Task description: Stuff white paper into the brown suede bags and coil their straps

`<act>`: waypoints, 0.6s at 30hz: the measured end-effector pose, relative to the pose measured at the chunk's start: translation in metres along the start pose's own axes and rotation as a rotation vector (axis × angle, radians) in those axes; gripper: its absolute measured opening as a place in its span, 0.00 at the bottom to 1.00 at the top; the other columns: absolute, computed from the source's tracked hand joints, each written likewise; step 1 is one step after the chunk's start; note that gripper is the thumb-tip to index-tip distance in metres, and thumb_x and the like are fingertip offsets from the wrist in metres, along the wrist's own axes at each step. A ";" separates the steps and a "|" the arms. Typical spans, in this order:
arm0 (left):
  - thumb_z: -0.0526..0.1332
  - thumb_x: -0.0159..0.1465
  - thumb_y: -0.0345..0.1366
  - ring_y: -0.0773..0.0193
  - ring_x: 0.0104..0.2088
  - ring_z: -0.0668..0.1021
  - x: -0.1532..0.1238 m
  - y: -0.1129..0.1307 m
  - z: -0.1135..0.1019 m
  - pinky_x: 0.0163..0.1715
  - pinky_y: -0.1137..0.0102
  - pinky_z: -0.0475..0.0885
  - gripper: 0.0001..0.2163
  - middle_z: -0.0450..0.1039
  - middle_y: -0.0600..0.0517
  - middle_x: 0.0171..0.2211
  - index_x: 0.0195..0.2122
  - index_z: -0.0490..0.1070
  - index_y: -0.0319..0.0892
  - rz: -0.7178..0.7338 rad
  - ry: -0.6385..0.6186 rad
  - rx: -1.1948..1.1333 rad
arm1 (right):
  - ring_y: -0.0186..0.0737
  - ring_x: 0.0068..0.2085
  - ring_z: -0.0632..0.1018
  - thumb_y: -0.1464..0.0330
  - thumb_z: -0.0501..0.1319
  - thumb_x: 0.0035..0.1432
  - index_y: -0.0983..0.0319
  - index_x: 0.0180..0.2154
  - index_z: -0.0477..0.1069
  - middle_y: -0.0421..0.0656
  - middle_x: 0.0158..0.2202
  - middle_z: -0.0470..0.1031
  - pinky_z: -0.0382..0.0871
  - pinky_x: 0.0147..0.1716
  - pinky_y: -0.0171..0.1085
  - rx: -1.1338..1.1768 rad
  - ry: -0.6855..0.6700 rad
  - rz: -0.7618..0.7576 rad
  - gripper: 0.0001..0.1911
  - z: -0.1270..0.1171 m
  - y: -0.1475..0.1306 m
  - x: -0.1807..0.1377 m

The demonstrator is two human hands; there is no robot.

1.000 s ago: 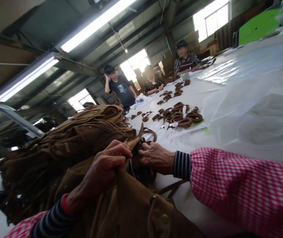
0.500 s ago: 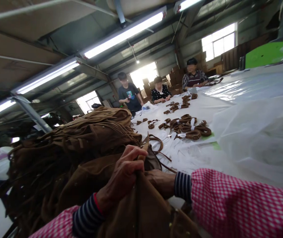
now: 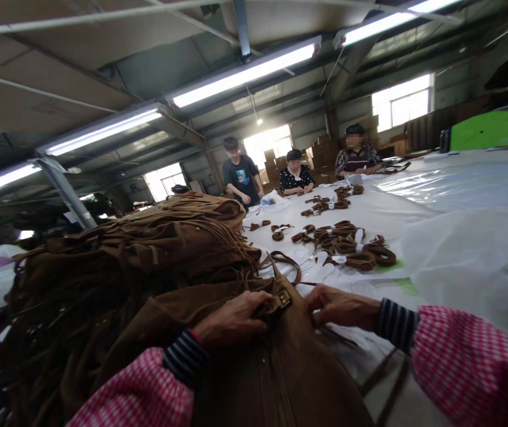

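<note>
A brown bag point(image 3: 311, 373) lies before me, a zipper point(image 3: 275, 373) running down its upper face. Near its far end a short strap with a metal buckle point(image 3: 283, 298) shows. The curled fingers of my left hand point(image 3: 234, 319) are closed on this strap, just left of the buckle. On the other side, my right hand point(image 3: 347, 307) grips the bag's right edge between thumb and fingers; its fingertips are partly hidden by the bag. Thin brown straps point(image 3: 381, 379) hang beside the bag, below my right wrist.
A tall heap of brown bags point(image 3: 165, 243) rises at the left. On the white-covered table point(image 3: 396, 207) lie several coiled brown straps point(image 3: 338, 240) with white tags. Clear plastic sheeting point(image 3: 476, 255) covers the right side. Three people point(image 3: 296, 175) are at the table's far side.
My hands were close together at the bag's raised top; now they are apart on either side of it. The bag lies flatter, and its buckle and zipper have come into view.
</note>
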State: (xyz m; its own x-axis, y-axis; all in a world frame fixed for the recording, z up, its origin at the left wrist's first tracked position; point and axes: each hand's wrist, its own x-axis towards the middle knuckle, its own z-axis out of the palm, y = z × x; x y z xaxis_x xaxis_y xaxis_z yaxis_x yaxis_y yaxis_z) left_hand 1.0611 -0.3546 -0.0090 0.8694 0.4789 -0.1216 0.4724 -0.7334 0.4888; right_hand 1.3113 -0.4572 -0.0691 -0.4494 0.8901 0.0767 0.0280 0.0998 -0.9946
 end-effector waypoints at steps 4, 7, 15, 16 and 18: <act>0.59 0.66 0.50 0.53 0.43 0.81 0.055 0.012 -0.034 0.37 0.68 0.72 0.20 0.80 0.44 0.44 0.47 0.77 0.39 -0.209 0.232 -0.249 | 0.36 0.30 0.73 0.72 0.61 0.43 0.66 0.34 0.78 0.43 0.32 0.76 0.66 0.21 0.30 -0.184 0.436 0.077 0.14 -0.031 0.003 0.033; 0.62 0.64 0.52 0.49 0.42 0.81 0.104 0.009 -0.029 0.37 0.65 0.72 0.20 0.80 0.40 0.37 0.31 0.76 0.36 -0.391 0.389 -0.152 | 0.37 0.29 0.74 0.71 0.61 0.43 0.66 0.32 0.75 0.43 0.32 0.75 0.65 0.21 0.31 -0.201 0.500 0.072 0.11 -0.032 0.008 0.071; 0.65 0.68 0.43 0.68 0.26 0.74 0.148 -0.052 0.013 0.30 0.71 0.73 0.16 0.70 0.57 0.25 0.28 0.70 0.37 -0.513 0.621 -0.250 | 0.35 0.27 0.73 0.72 0.60 0.49 0.65 0.32 0.73 0.39 0.26 0.73 0.64 0.26 0.31 -0.429 0.518 0.007 0.06 -0.028 0.016 0.114; 0.64 0.69 0.42 0.70 0.24 0.72 0.147 -0.059 0.015 0.27 0.73 0.71 0.16 0.68 0.58 0.23 0.27 0.70 0.37 -0.508 0.657 -0.290 | 0.34 0.27 0.72 0.73 0.60 0.49 0.66 0.32 0.73 0.38 0.25 0.72 0.63 0.26 0.31 -0.471 0.516 0.012 0.06 -0.032 0.014 0.115; 0.62 0.71 0.42 0.72 0.21 0.70 0.146 -0.069 0.016 0.23 0.75 0.69 0.17 0.65 0.59 0.22 0.27 0.68 0.37 -0.490 0.740 -0.368 | 0.33 0.27 0.71 0.74 0.62 0.48 0.65 0.31 0.74 0.37 0.24 0.71 0.60 0.26 0.31 -0.559 0.484 0.006 0.06 -0.038 0.005 0.119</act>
State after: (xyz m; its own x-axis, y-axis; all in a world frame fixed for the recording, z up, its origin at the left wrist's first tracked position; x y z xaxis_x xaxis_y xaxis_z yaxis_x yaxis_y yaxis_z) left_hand 1.1575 -0.2419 -0.0740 0.2166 0.9676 0.1297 0.5741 -0.2337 0.7847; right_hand 1.2922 -0.3334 -0.0626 -0.0073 0.9750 0.2223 0.5382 0.1912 -0.8208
